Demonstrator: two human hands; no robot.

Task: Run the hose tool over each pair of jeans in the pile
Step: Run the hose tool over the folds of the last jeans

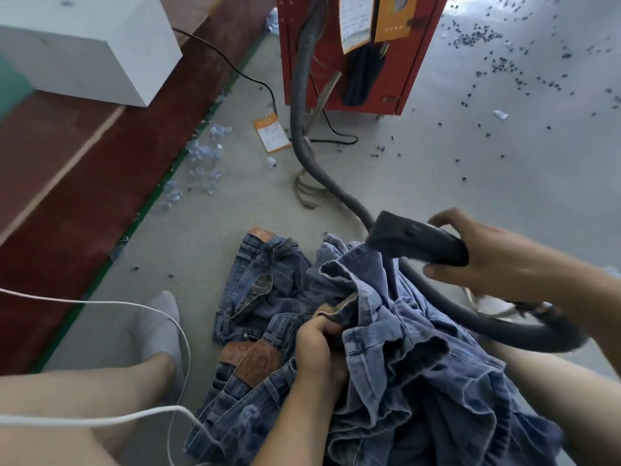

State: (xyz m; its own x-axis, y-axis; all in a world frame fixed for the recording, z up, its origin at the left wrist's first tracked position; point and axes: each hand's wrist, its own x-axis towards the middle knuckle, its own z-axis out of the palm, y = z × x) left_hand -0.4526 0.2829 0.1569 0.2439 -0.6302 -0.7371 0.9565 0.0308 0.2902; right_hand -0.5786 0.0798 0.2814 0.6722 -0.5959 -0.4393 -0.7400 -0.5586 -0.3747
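Note:
A pile of blue jeans (255, 297) lies on the grey floor in front of me, several with brown leather waist patches. My left hand (319, 348) grips the bunched waistband of a lighter blue pair (403, 348) lifted over my lap. My right hand (497, 260) holds the dark grey nozzle of the hose tool (416, 238), whose front end touches the top of the lifted jeans. The ribbed grey hose (302, 105) runs from the nozzle up to a red machine (353, 52) and also loops under my right forearm.
My bare legs and a white-socked foot (161, 324) rest on the floor at left, with a white cable (100, 420) across them. A white box (87, 45) sits on red boards at upper left. An orange tag (271, 132), plastic scraps and small dark bits litter the floor.

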